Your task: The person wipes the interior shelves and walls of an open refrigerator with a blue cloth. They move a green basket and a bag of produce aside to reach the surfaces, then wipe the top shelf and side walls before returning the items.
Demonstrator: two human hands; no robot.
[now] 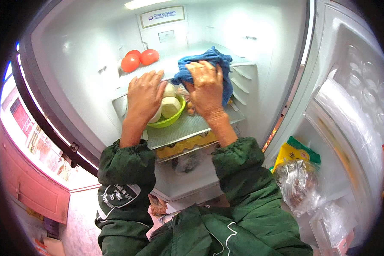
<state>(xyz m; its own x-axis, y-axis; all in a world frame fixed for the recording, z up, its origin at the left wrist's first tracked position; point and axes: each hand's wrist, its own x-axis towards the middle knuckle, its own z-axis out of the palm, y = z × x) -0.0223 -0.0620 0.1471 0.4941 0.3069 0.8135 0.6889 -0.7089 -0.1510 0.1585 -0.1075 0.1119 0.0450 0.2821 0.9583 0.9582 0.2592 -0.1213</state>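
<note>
Inside an open refrigerator, my right hand (pixel 206 86) presses a bunched blue cloth (pixel 228 72) onto the right part of the upper glass shelf (pixel 166 69). Part of the cloth hangs down over the shelf's front. My left hand (pixel 146 96) is at the front edge of the same shelf, thumb apart from the fingers, with nothing seen in it. Behind it, three red tomatoes (pixel 131 63) sit together at the back left. Beneath the hands, a lime-green bowl (pixel 171 122) holds pale round pieces of food (pixel 171 107), partly hidden by my left hand.
The bowl stands on a lower ribbed shelf (pixel 192 126), beside small brown items (pixel 191 108). Below is a yellow tray (pixel 185 145) above a drawer (pixel 192 182). The open door (pixel 326 96) on the right has bins with a yellow-green packet (pixel 296 152) and clear plastic bags (pixel 299 185).
</note>
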